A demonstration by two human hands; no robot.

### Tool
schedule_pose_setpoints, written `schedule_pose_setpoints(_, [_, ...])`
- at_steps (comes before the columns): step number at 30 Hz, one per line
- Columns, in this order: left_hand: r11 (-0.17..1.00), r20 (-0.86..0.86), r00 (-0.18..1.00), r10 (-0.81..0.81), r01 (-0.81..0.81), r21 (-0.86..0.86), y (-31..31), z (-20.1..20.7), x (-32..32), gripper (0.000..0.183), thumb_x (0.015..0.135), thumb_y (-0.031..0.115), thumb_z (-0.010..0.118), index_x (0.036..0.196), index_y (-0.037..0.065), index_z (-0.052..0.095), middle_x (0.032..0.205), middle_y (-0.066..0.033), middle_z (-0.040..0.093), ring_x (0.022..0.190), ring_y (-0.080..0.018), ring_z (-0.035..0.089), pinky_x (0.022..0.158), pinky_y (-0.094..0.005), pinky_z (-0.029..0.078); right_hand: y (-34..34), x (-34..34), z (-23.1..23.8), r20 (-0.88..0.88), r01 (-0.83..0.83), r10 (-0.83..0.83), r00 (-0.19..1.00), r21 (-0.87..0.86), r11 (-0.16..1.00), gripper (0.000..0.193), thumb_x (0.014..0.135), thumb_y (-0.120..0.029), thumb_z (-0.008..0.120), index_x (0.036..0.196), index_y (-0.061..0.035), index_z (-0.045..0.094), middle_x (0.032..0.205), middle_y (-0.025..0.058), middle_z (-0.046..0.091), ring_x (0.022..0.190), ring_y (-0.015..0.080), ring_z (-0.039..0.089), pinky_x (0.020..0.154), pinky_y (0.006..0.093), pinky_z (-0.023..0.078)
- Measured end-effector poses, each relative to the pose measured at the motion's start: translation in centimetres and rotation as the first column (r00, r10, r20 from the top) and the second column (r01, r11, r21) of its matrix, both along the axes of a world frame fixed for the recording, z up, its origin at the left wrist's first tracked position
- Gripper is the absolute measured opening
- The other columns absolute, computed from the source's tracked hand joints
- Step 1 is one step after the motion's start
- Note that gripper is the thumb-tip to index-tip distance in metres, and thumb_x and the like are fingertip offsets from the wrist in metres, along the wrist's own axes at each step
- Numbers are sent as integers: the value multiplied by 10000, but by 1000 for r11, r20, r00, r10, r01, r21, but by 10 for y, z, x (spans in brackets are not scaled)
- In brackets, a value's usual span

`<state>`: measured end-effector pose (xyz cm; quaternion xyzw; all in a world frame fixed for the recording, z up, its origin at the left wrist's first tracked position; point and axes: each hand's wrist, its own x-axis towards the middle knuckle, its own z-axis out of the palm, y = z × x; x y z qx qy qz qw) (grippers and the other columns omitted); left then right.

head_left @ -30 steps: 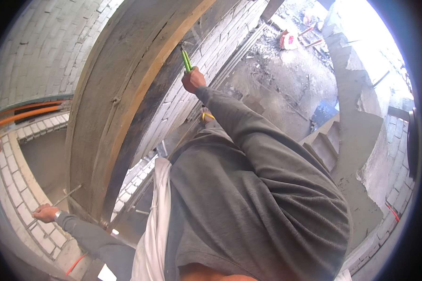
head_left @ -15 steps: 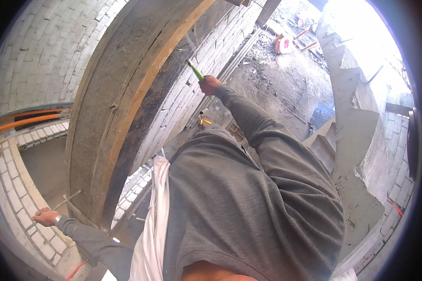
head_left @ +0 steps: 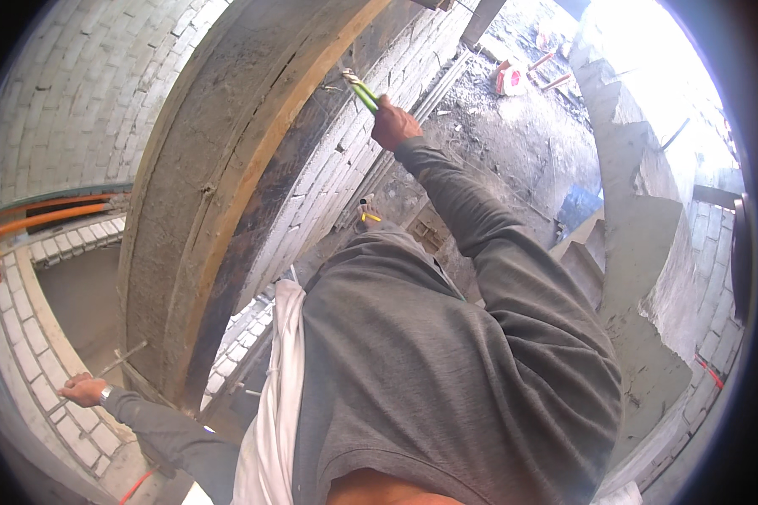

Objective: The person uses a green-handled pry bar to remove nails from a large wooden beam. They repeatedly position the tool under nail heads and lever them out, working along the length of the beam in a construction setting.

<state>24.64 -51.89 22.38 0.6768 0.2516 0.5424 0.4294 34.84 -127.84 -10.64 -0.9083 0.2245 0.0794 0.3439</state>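
Close along the body's left side, a white cloth (head_left: pixel 280 370) hangs near the formwork beam (head_left: pixel 173 194) and may snag on its lower edge. Farther left, the left hand (head_left: pixel 84 390) is curled round a thin rod (head_left: pixel 121 359); support could fail should the rod shift. Beyond, the right hand (head_left: pixel 396 124) grips green-handled pliers (head_left: pixel 365 97), tips near the beam's dark side; a poor bite risks slipping, knuckles hitting white brickwork (head_left: pixel 333 164). Open room lies rightward, above littered floor (head_left: pixel 488 160), bounded by stepped concrete (head_left: pixel 636 236).
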Motion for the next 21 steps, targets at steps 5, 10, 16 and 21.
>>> schedule_pose_setpoints(5, [998, -21, 1000, 23, -21, 58, -11, -2, 1, 448, 1050, 439, 472, 733, 124, 458, 629, 15, 397, 500, -140, 378, 483, -324, 327, -34, -23, -2, -166, -118, 111, 980, -31, 993, 295, 991, -236, 471, 1186, -39, 571, 991, 241, 713, 955, 407, 710, 843, 530, 527])
schedule_pose_setpoints(10, [999, -33, 999, 35, -34, 35, -4, 0, 1, 430, 1039, 405, 479, 712, 129, 433, 653, 8, 411, 553, -151, 402, 529, -341, 359, -33, 8, -9, 157, 351, -382, 911, 192, 916, 342, 993, -324, 558, 1169, -33, 526, 965, 297, 692, 879, 463, 695, 767, 549, 532])
schedule_pose_setpoints(16, [999, -31, 999, -32, 31, -39, 10, 1, 1, 451, 1031, 442, 491, 714, 130, 422, 655, 4, 417, 565, -163, 406, 556, -362, 363, -31, 8, 3, 58, -251, 269, 961, -217, 943, 287, 998, -261, 505, 1201, -63, 548, 893, 209, 718, 811, 393, 725, 708, 525, 561])
schedule_pose_setpoints(21, [995, -102, 993, 64, -56, 81, -15, 1, 0, 488, 1052, 469, 450, 698, 137, 388, 603, 17, 362, 526, -146, 352, 518, -337, 318, -48, 13, 23, 2, -257, 258, 966, -105, 961, 327, 994, -230, 501, 1256, -40, 549, 885, 200, 717, 800, 365, 722, 698, 516, 553])
